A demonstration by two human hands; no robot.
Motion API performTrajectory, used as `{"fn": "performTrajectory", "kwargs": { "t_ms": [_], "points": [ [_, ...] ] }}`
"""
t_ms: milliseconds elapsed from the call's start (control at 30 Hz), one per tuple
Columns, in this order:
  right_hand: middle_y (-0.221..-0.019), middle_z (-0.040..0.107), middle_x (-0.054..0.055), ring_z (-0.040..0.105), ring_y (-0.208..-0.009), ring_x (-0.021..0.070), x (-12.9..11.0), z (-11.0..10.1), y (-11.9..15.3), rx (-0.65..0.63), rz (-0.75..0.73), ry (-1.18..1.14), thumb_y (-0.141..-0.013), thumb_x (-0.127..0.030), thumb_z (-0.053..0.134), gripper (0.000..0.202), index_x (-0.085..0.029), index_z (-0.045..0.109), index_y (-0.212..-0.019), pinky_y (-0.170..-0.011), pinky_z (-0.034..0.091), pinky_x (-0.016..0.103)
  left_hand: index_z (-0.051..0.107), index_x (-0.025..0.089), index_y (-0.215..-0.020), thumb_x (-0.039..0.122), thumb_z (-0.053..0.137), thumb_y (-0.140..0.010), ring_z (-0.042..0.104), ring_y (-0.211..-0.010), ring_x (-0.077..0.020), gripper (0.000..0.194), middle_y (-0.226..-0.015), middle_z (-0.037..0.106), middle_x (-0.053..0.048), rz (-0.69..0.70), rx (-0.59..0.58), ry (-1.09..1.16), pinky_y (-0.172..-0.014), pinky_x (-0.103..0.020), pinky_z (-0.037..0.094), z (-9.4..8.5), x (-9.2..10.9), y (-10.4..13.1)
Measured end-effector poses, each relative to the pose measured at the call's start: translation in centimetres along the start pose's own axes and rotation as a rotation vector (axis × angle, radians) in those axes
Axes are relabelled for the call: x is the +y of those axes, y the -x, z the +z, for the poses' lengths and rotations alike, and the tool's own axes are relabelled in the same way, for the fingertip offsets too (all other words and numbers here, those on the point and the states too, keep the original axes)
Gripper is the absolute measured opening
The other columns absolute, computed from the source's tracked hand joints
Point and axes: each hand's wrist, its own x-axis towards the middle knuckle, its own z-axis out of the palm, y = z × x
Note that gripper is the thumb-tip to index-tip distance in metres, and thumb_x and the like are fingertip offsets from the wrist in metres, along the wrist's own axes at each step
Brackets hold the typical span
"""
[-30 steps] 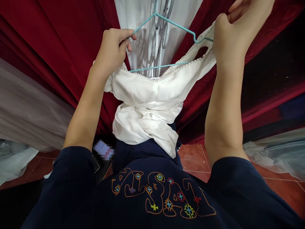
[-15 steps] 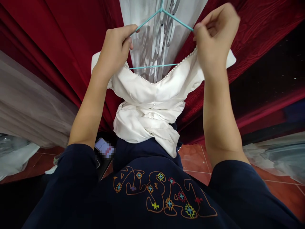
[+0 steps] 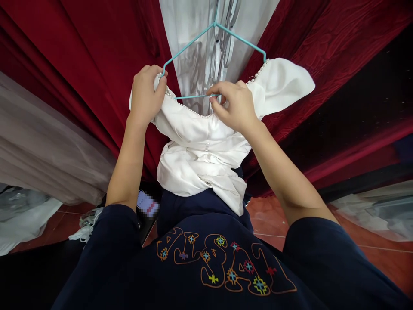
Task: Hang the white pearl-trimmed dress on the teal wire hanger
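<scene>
A white dress [image 3: 190, 129] with a pearl-beaded neckline hangs on a light-blue hanger [image 3: 190, 45] before my body, its lower part bunched in folds against my lap. My left hand [image 3: 146, 92] is closed at the hanger's left bend, where the beaded shoulder edge lies; its fingertips are partly hidden behind the fabric. With thumb and forefinger together, my right hand [image 3: 234, 103] pinches the hanger's thin lower bar just above the middle of the neckline. The right sleeve spreads out past the hanger's right end, untouched by either hand.
Dark red curtains [image 3: 129, 51] flank a white panel with grey metal scrollwork [image 3: 222, 43]. A phone [image 3: 147, 202] with a lit screen lies at my left side. Sheer fabric [image 3: 45, 142] hangs at left, and plastic-wrapped items [image 3: 377, 211] sit on the red tile floor at right.
My right hand has left the hanger's upper right arm and come down and left to its lower bar. My left hand has slid down to the hanger's left bend. The hanger sits slightly lower.
</scene>
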Motion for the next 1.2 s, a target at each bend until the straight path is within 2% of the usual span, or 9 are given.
{"fn": "performTrajectory", "kwargs": {
  "t_ms": [167, 300, 467, 633, 800, 900, 1000, 1133, 1200],
  "points": [
    [-0.102, 0.076, 0.005, 0.066, -0.083, 0.0237, 0.1, -0.3, 0.6, 0.035, -0.016, -0.015, -0.096, -0.026, 0.053, 0.023, -0.029, 0.072, -0.108, -0.097, 0.047, 0.048, 0.078, 0.026, -0.092, 0.052, 0.07, -0.095, 0.063, -0.087, -0.024, 0.027, -0.092, 0.074, -0.002, 0.066, -0.074, -0.08, -0.092, -0.043, 0.048, -1.4, 1.6, 0.4],
    [-0.101, 0.076, 0.005, 0.065, -0.08, 0.0234, 0.4, -0.7, 0.4, 0.023, -0.017, -0.048, -0.095, -0.026, 0.054, 0.024, -0.03, 0.075, -0.106, -0.096, 0.049, 0.049, 0.074, 0.026, -0.084, 0.039, 0.063, -0.101, 0.064, -0.084, -0.0256, 0.024, -0.087, 0.072, -0.005, 0.06, 0.042, -0.148, -0.087, -0.044, 0.048, -2.1, 2.3, 0.2],
    [-0.102, 0.078, 0.005, 0.069, -0.096, 0.028, 0.8, -0.6, -0.1, 0.037, -0.011, -0.081, -0.095, -0.026, 0.053, 0.023, -0.03, 0.075, -0.102, -0.101, 0.051, 0.052, 0.072, 0.018, -0.091, 0.014, 0.063, -0.096, 0.061, -0.091, -0.0188, 0.011, -0.091, 0.073, -0.002, -0.123, 0.262, -0.23, -0.089, -0.037, 0.043, -3.5, 0.4, 1.2],
    [-0.104, 0.079, 0.005, 0.071, -0.097, 0.0285, 0.8, -0.1, -0.3, 0.059, 0.004, -0.114, -0.094, -0.023, 0.056, 0.022, -0.03, 0.075, -0.099, -0.103, 0.052, 0.053, 0.076, 0.017, -0.084, 0.017, 0.066, -0.083, 0.066, -0.082, -0.0223, 0.009, -0.078, 0.073, -0.004, -0.331, 0.124, -0.292, -0.078, -0.037, 0.044, -4.0, -2.2, 5.4],
    [-0.102, 0.079, 0.006, 0.069, -0.094, 0.0281, 0.7, 0.1, 0.0, 0.055, 0.042, -0.088, -0.096, -0.025, 0.058, 0.021, -0.031, 0.076, -0.104, -0.104, 0.054, 0.053, 0.085, 0.023, -0.09, 0.018, 0.064, -0.08, 0.074, -0.085, -0.0256, 0.024, -0.091, 0.082, -0.003, -0.186, -0.116, -0.02, -0.08, -0.037, 0.057, -2.2, -0.5, 8.8],
    [-0.107, 0.078, 0.006, 0.07, -0.102, 0.029, 0.6, -0.1, 0.4, 0.026, 0.03, -0.095, -0.097, -0.026, 0.059, 0.023, -0.033, 0.077, -0.112, -0.106, 0.055, 0.052, 0.087, 0.029, -0.097, 0.016, 0.061, -0.084, 0.077, -0.095, -0.0263, 0.031, -0.101, 0.083, -0.001, 0.038, -0.026, 0.106, -0.087, -0.039, 0.06, 0.2, 2.0, 9.1],
    [-0.114, 0.077, 0.006, 0.071, -0.11, 0.029, 0.5, -0.4, 0.8, 0.008, 0.011, -0.113, -0.099, -0.029, 0.058, 0.027, -0.033, 0.076, -0.119, -0.108, 0.055, 0.05, 0.083, 0.033, -0.109, 0.017, 0.06, -0.089, 0.074, -0.117, -0.0288, 0.034, -0.112, 0.08, -0.002, 0.124, 0.11, 0.103, -0.1, -0.041, 0.061, 2.7, 3.2, 8.0],
    [-0.116, 0.077, 0.006, 0.07, -0.112, 0.0299, 0.4, -0.8, 0.9, 0.046, -0.022, -0.136, -0.1, -0.034, 0.057, 0.025, -0.032, 0.075, -0.117, -0.109, 0.055, 0.052, 0.077, 0.031, -0.118, 0.028, 0.058, -0.104, 0.073, -0.119, -0.0291, 0.024, -0.113, 0.077, -0.006, 0.179, 0.064, 0.161, -0.107, -0.042, 0.057, 4.8, 2.1, 6.3],
    [-0.119, 0.076, 0.006, 0.066, -0.117, 0.0313, 0.7, -1.1, 0.5, 0.179, -0.014, -0.111, -0.099, -0.035, 0.058, 0.021, -0.033, 0.073, -0.114, -0.11, 0.053, 0.054, 0.077, 0.027, -0.115, 0.035, 0.055, -0.11, 0.073, -0.114, -0.0297, 0.024, -0.112, 0.076, -0.008, 0.22, 0.021, 0.197, -0.107, -0.044, 0.057, 5.1, 1.2, 5.9]
  ]
}}
